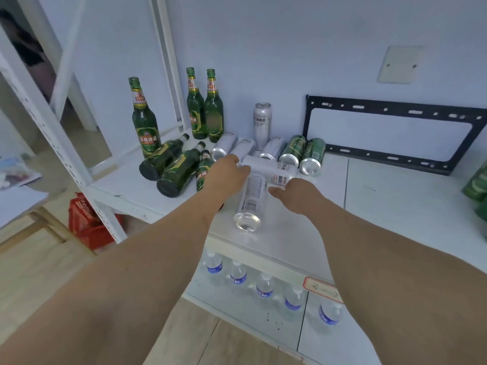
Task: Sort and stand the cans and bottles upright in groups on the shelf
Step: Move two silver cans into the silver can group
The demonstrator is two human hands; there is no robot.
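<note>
Both bare hands reach over the white shelf (395, 196) toward a heap of toppled drinks. The left hand (224, 175) lies on the far end of a silver aluminium can with a printed white label (251, 198), which rests on its side with its base toward the near edge; its fingers are loosely curled and whether they have closed round the can cannot be told. The right hand (295, 192) hovers spread beside a second silver can lying crosswise (274, 171), with nothing visibly held. Behind these lie more silver cans and two green cans on their sides (301, 152). One tall silver can (262, 122) already stands at the back wall. At the left, three green glass bottles stand upright (205, 111) and three lie flat (171, 164).

The step in hand is judged to be righting the near can. It is best done by wrapping the grip round the middle of the body, tipping the can onto its base, and setting it beside the standing silver can, clear of the lying cans, which may roll if nudged.
</note>
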